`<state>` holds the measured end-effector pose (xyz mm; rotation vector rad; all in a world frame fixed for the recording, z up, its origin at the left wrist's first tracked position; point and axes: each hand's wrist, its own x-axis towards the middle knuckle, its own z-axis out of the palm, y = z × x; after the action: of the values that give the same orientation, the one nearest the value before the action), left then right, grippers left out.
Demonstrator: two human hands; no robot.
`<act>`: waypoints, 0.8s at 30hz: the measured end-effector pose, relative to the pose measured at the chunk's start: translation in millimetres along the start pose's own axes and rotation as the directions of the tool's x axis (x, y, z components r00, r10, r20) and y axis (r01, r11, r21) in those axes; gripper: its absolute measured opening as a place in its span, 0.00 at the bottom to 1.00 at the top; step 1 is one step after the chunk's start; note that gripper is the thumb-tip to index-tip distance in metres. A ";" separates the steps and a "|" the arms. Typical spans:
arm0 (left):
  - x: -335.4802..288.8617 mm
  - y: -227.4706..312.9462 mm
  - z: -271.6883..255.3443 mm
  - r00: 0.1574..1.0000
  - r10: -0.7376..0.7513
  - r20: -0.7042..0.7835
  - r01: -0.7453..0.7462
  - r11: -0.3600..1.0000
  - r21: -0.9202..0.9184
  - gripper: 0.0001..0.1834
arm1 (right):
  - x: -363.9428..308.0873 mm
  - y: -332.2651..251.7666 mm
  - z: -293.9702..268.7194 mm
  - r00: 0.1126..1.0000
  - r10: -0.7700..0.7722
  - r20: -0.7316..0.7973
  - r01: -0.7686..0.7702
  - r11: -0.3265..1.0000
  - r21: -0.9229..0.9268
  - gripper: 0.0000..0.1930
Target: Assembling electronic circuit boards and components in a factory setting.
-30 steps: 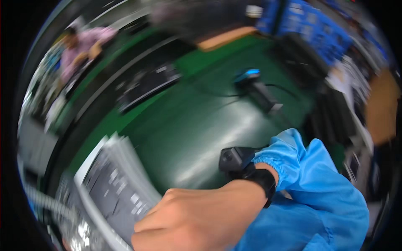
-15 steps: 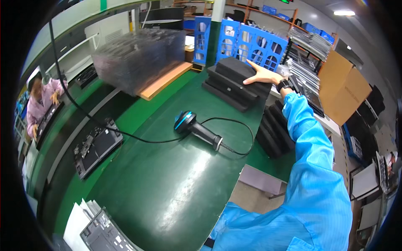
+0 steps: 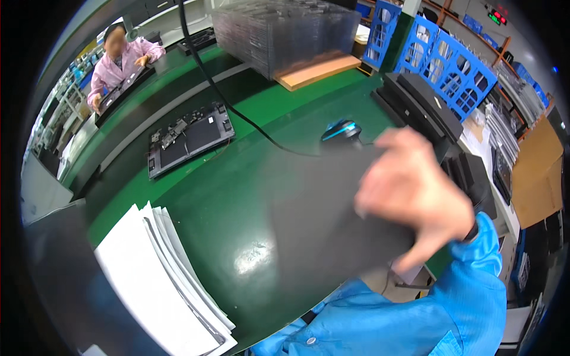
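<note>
My right hand [image 3: 409, 190], blurred by motion, grips a flat dark grey panel [image 3: 332, 219] over the green table. Its fingers wrap the panel's right side, and a blue sleeve and black wristband follow behind. Partly covered by the panel, a black and blue handheld barcode scanner [image 3: 342, 135] lies on the table with its cable. Beyond it rests a stack of black panels [image 3: 409, 107]. A fanned stack of white sheets or thin panels [image 3: 160, 279] stands at the near left, beside a dark blurred surface [image 3: 59, 273]. My left hand is out of sight.
An opened electronic unit [image 3: 193, 139] lies on the green line at the left. A wrapped block of clear trays [image 3: 285, 35] sits on a wooden board. Blue racks [image 3: 454, 71] and a cardboard box [image 3: 540, 172] stand right. Across the line, a person in pink [image 3: 124, 65] handles a dark panel.
My right hand has come back from the black stack toward me, now carrying a dark grey panel. The view has turned left, and the white stack shows more fully.
</note>
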<state>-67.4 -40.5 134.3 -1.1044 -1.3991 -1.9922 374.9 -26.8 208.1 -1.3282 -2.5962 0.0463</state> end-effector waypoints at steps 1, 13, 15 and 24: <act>-7.8 -2.8 -9.2 0.995 0.063 0.080 -0.084 0.951 0.296 0.18 | 15.3 -27.7 20.0 0.996 -0.053 0.065 0.053 0.999 0.007 0.49; -80.4 61.5 51.5 -0.028 -0.629 0.777 0.854 0.389 0.345 0.27 | -28.2 -7.7 131.8 0.355 0.853 -0.384 -0.050 0.427 0.903 0.13; -99.6 52.0 53.8 0.243 -0.517 0.821 0.698 0.681 0.222 0.34 | -23.0 -17.5 125.6 0.599 0.795 -0.094 -0.095 0.187 0.978 0.07; -49.6 62.3 15.1 0.509 -0.001 0.860 -0.151 0.984 0.091 0.20 | 64.8 -7.0 119.0 0.835 0.058 0.547 -0.522 0.397 0.755 0.11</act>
<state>12.5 -53.5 130.4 -2.2122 -1.8507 -1.1843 307.4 30.0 105.1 -1.3469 -1.8877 1.7280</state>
